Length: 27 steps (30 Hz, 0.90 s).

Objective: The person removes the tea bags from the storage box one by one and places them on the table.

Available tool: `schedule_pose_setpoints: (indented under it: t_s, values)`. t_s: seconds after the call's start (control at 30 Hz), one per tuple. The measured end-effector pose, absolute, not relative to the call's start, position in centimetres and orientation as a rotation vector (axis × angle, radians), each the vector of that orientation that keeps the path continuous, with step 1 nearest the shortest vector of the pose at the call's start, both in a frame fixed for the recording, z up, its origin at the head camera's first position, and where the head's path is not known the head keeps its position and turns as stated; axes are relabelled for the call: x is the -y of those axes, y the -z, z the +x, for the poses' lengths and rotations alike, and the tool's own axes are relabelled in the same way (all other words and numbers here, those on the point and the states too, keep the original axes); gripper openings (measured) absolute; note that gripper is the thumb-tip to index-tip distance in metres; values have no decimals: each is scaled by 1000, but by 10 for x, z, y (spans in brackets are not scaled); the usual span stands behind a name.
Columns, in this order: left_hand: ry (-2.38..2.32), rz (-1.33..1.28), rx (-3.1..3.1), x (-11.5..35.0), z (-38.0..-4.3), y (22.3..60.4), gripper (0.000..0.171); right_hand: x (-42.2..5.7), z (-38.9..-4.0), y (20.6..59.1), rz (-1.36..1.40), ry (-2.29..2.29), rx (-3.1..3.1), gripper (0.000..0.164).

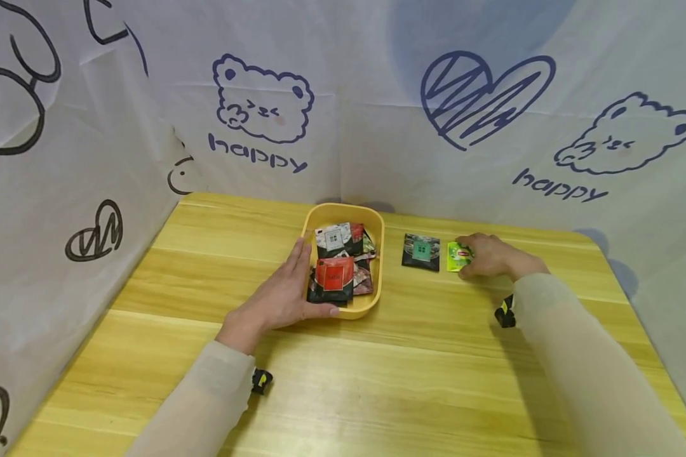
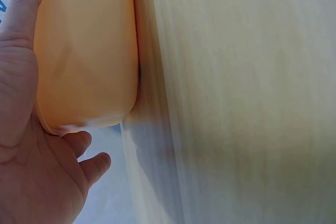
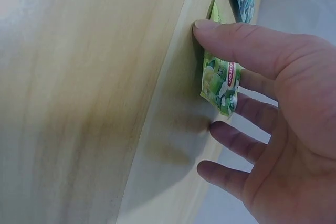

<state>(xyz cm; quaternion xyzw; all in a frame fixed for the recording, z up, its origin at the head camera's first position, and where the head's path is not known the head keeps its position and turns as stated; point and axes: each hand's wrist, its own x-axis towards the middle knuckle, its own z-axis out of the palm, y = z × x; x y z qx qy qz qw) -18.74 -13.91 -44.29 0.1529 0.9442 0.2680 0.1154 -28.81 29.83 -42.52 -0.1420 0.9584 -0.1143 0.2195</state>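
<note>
My left hand [image 1: 282, 295] holds the yellow plastic box [image 1: 377, 279] at its near left corner, fingers along the left side and thumb at the front. Several tea bag sachets lie in the box, among them a red and black sachet [image 1: 334, 277] on top and a white and black sachet [image 1: 333, 238] behind it. On the right, my right hand [image 1: 491, 255] pinches a green Lipton tea bag sachet [image 3: 220, 80] at the table surface, thumb on one edge and fingers on the other. Just left of it lies a dark sachet with a teal label [image 1: 422, 251].
The wooden table [image 1: 377, 393] meets a white cloth wall [image 1: 366, 127] with drawings at the back. More cloth [image 1: 80, 190] hangs at the left side. Black bands with cameras sit on both wrists.
</note>
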Motion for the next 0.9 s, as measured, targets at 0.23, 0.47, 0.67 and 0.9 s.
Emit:
schedule_pose_setpoints:
  t_s: [0.23,0.47,0.67,0.9]
  values:
    - [-789,462,-2781,139,-188,444,147,-297,-290,426,-381,314,-2650,91]
    - [-796,438,-2770,138,-188,444,147,-296,-291,425,-369,326,-2632,89]
    - [-793,432,-2772,139,-188,445,147,-295,-292,427,-364,327,-2623,89]
    - [-793,434,-2773,139,-188,446,148,-294,-292,427,-352,360,-2634,91]
